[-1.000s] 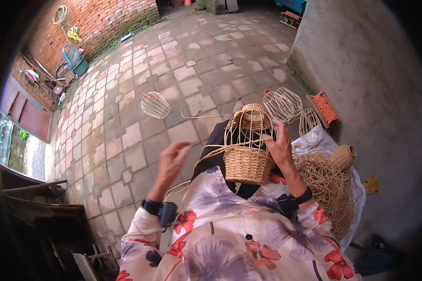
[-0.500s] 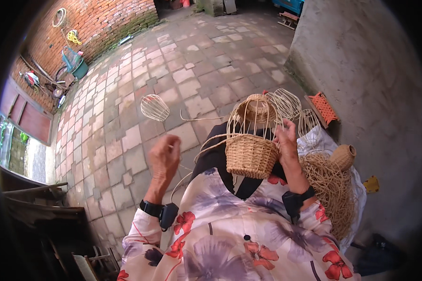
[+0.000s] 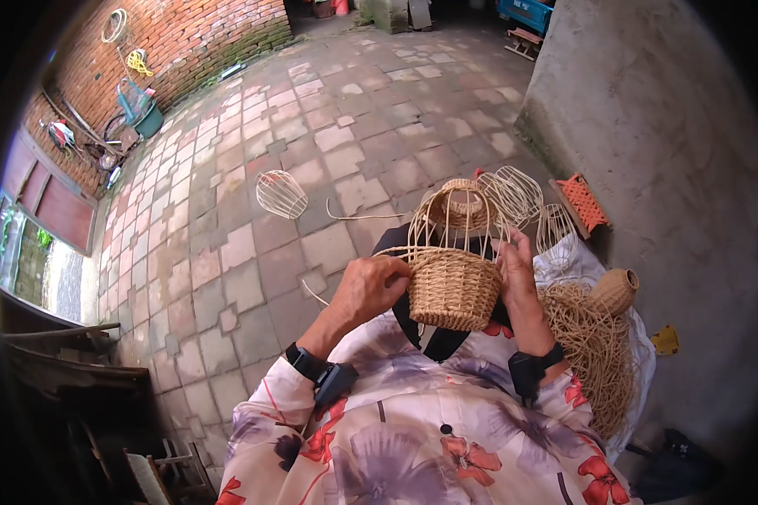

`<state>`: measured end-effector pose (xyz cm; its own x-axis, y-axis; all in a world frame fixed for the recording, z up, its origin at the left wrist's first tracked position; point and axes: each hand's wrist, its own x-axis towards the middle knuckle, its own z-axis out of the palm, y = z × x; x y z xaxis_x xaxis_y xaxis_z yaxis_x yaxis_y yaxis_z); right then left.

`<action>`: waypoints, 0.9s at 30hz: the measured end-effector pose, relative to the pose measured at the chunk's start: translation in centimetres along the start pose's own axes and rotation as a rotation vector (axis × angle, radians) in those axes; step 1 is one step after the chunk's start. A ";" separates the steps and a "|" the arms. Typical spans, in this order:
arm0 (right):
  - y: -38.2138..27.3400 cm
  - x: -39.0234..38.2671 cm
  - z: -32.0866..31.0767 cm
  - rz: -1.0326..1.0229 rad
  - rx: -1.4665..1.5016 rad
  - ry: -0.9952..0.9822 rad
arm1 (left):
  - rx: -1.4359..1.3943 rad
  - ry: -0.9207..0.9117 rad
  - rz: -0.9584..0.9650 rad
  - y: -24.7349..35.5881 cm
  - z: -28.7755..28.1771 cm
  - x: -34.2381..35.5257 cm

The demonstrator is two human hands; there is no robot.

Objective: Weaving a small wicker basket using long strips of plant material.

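I log the part-woven basket (image 3: 453,290) between the right hand (image 3: 518,265), fingers closed on its right rim, and the left hand (image 3: 369,288), curled at its left wall nearer the trailing strand (image 3: 392,250), pinch hidden, axis running forward to the unwoven end.

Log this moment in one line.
partly woven basket: open-ribbed above | left hand: at its left rim | right hand: at its right side | strand pile: on white sheet
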<state>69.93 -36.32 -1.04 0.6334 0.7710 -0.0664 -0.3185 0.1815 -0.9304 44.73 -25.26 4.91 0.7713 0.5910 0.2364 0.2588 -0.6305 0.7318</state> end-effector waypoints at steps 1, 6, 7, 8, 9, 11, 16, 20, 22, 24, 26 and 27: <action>-0.1 -0.2 0.3 0.012 -0.015 0.026 | 0.001 -0.001 0.000 -0.1 0.1 0.0; 0.1 -0.3 0.8 0.034 0.078 0.045 | -0.273 0.098 -0.178 -1.2 0.8 0.0; -0.3 -0.5 1.2 0.048 0.124 0.041 | -0.458 0.059 -0.232 -1.4 0.7 0.1; -0.9 -0.8 1.8 0.061 0.171 0.039 | -0.458 0.057 -0.232 -1.3 0.8 0.1; -0.6 -0.8 1.9 0.061 0.172 0.041 | -0.579 0.058 -0.220 -1.1 1.1 0.2; -0.1 -0.6 2.1 0.077 0.280 0.084 | -0.697 0.060 -0.209 -1.0 1.3 0.2; 0.6 -0.5 1.2 0.113 0.299 0.090 | -0.405 -0.088 -0.092 -0.2 -0.4 0.5; 1.8 0.6 0.3 0.104 0.320 0.114 | -0.441 -0.185 -0.127 -2.1 -0.5 0.0; 2.8 1.0 0.2 0.022 0.266 0.104 | -0.786 -0.236 -0.265 -4.1 1.1 -0.6; 1.9 0.4 0.9 -0.065 0.206 0.095 | -0.860 -0.202 -0.282 -3.3 1.6 -1.0; 0.7 -0.3 1.5 0.056 0.371 0.139 | -0.832 -0.193 -0.338 -3.3 1.7 -1.3; 0.8 -0.2 1.6 0.055 0.372 0.139 | -0.830 -0.194 -0.338 -3.4 1.6 -1.3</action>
<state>68.45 -35.35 -1.24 0.6895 0.7003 -0.1845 -0.5721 0.3705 -0.7317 43.78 -24.72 1.11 0.8343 0.5357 -0.1305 0.0453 0.1693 0.9845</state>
